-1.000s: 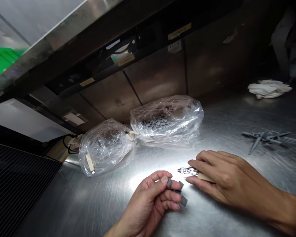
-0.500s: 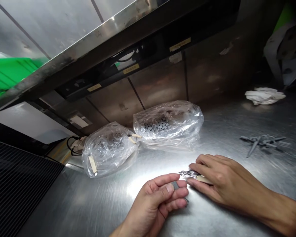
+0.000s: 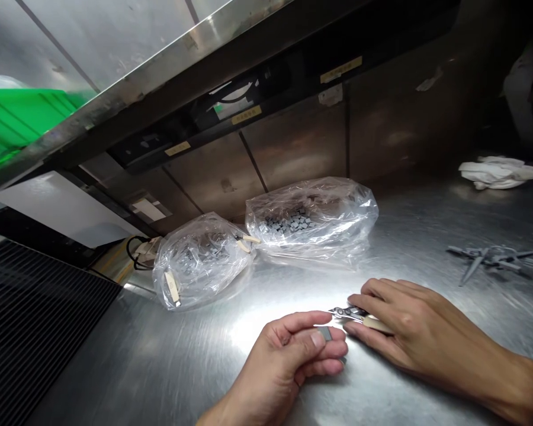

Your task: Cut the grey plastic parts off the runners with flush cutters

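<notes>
Between the thumb and fingers of my left hand is a small flat grey plastic piece. My right hand is closed around a pair of nippers with cream handles. Their metal jaws point left and sit close to my left fingertips, over the steel worktop. Whether the jaws touch the fingers or the piece, I cannot tell. Behind my hands lie two clear plastic bags: the right bag holds many small grey pieces, and the left bag holds more, partly hidden by glare.
Grey plastic scraps lie in a heap on the right, with a crumpled white cloth behind them. Cream-handled tools lie by the left bag. A ribbed black panel is at left. Overhead, a steel shelf carries a green crate.
The view has turned slightly, so most things sit a little further right in it. The grey piece in my left fingers is tilted a little differently. Both hands keep their holds.
</notes>
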The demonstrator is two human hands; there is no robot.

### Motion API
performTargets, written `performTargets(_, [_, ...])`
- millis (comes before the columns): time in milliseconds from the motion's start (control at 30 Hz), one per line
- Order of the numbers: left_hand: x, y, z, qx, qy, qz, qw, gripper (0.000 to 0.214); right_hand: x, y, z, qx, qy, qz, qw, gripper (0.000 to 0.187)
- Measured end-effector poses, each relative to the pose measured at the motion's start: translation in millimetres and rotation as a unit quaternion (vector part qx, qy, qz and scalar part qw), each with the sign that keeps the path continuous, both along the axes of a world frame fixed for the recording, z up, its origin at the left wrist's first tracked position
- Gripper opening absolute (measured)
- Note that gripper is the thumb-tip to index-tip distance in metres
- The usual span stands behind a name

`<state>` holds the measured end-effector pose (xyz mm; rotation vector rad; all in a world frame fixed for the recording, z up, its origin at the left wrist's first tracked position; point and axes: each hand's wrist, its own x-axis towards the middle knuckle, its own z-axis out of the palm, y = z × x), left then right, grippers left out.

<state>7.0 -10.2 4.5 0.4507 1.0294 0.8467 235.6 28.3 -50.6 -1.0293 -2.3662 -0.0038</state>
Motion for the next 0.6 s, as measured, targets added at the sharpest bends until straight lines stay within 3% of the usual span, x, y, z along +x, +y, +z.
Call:
performTargets(367, [-2.5, -0.2, 1.7, -0.017, -0.047, -0.001, 0.999, 0.022, 0.8, 0.3, 2.1, 0.002, 0.001, 0.002, 1.0, 0.033])
performTargets(600, [-4.0, -0.9, -3.5, 0.025, 0.013, -0.03, 0.999, 0.019, -2.1, -1.8, -2.2, -0.048, 0.015, -0.004, 0.999, 0.027])
